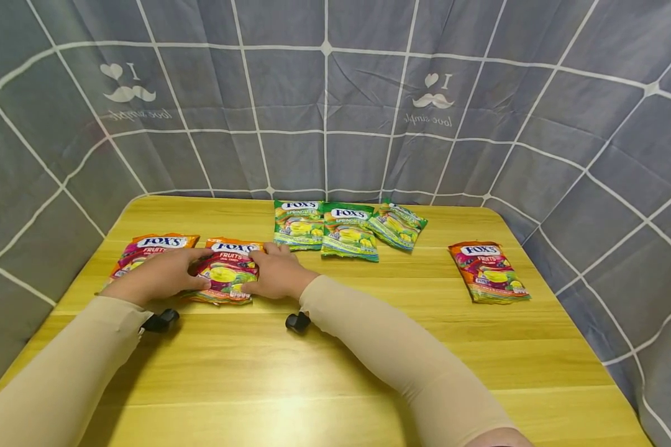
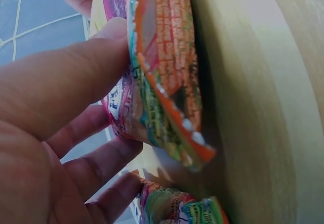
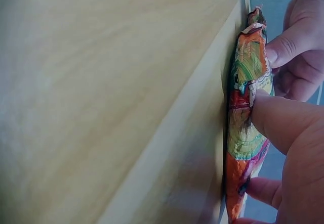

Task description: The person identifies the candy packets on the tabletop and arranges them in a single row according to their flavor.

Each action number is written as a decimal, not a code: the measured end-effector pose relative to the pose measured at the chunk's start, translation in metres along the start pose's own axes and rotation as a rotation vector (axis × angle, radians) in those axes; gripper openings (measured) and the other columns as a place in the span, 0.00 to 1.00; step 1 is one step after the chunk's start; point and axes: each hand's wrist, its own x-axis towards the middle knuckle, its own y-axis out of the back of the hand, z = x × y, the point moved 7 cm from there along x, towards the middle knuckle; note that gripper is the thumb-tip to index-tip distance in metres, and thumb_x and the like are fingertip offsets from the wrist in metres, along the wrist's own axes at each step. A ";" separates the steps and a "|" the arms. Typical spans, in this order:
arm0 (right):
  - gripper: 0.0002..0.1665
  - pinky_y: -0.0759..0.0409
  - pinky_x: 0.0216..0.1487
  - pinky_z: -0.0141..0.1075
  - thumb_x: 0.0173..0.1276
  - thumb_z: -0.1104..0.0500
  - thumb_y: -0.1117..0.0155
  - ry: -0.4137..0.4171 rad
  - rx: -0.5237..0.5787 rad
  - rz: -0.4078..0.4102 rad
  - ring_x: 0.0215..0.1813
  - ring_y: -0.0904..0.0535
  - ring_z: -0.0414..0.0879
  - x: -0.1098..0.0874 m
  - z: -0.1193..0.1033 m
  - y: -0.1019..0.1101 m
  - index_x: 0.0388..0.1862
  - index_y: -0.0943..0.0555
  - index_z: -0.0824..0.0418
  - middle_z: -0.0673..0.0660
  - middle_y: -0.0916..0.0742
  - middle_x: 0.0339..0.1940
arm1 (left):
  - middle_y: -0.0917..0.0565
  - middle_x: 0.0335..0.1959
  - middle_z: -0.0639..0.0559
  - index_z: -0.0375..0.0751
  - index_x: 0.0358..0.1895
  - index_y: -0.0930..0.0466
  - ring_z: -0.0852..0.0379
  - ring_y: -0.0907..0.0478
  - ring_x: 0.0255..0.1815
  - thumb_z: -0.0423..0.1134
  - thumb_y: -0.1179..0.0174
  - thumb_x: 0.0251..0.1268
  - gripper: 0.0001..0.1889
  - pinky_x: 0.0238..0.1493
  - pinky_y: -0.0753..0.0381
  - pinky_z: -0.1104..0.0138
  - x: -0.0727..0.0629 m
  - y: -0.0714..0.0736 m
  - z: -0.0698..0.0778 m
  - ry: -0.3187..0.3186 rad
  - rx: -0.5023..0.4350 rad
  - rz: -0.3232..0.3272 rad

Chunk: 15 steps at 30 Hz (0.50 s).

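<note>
My left hand (image 1: 159, 273) and right hand (image 1: 279, 273) hold a red bag (image 1: 225, 273) on the table (image 1: 279, 379), near three green bags (image 1: 349, 233).

One wide view, two close

From your head, one camera is looking forward and down over the table (image 1: 291, 385). Your wrist cameras (image 1: 297, 322) are viewing the same bag (image 1: 223, 274) up close and low, tipped sideways, opposite ways.

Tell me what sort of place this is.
Probably an indoor tabletop work booth, perhaps for filming: a wood-grain table, a wrinkled grey curtain behind and beside it, and Fox's candy packets laid out on top.
</note>
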 end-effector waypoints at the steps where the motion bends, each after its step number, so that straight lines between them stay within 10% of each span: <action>1: 0.50 0.35 0.80 0.49 0.72 0.26 0.39 0.000 0.000 0.000 0.83 0.41 0.56 0.000 0.000 0.000 0.86 0.38 0.45 0.56 0.36 0.85 | 0.30 0.74 0.22 0.41 0.81 0.36 0.18 0.35 0.73 0.60 0.30 0.67 0.46 0.71 0.39 0.25 0.000 0.001 0.000 -0.004 0.006 0.003; 15: 0.51 0.43 0.84 0.52 0.75 0.27 0.44 -0.018 0.042 -0.046 0.87 0.49 0.59 0.002 -0.003 -0.003 0.88 0.46 0.43 0.53 0.43 0.89 | 0.27 0.71 0.21 0.39 0.81 0.35 0.18 0.32 0.70 0.60 0.32 0.68 0.45 0.68 0.36 0.24 -0.002 0.005 -0.001 -0.006 0.020 -0.008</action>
